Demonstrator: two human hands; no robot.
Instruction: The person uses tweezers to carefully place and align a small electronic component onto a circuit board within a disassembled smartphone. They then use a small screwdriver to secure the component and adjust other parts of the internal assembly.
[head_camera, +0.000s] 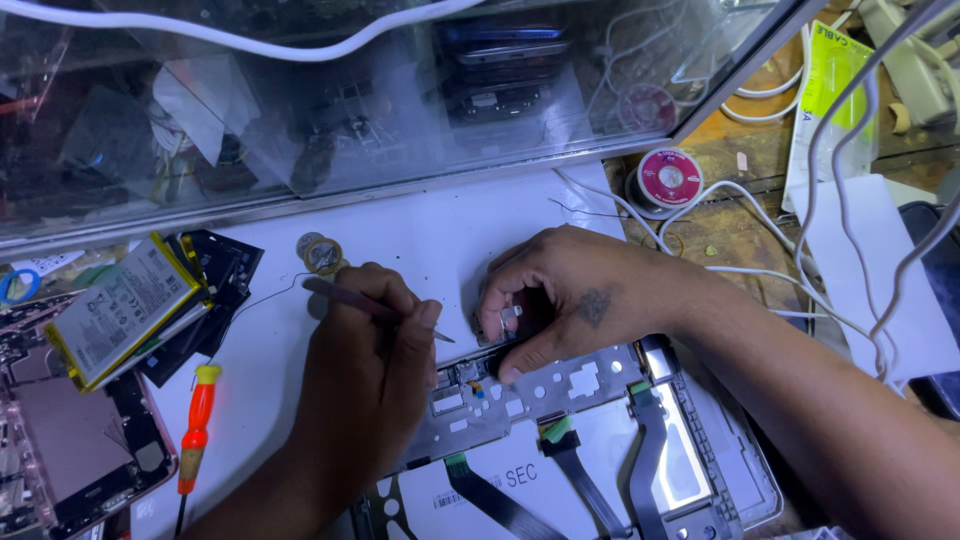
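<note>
An opened tablet (600, 440) lies back-up on a white mat, its metal frame and flat ribbon cables (565, 460) exposed. My left hand (365, 370) grips a thin dark tool like a pen (345, 297), its tip pointing right toward the tablet's top edge. My right hand (570, 295) rests on that top edge, fingers curled around a small silver part (508, 318), thumb pressed on the frame.
A flat battery with yellow edges (120, 305) and a dismantled phone (75, 440) lie at the left, beside an orange-handled screwdriver (195, 425). A red solder spool (668, 178) and white cables (840, 150) sit at the right. A glass cabinet (350, 110) stands behind.
</note>
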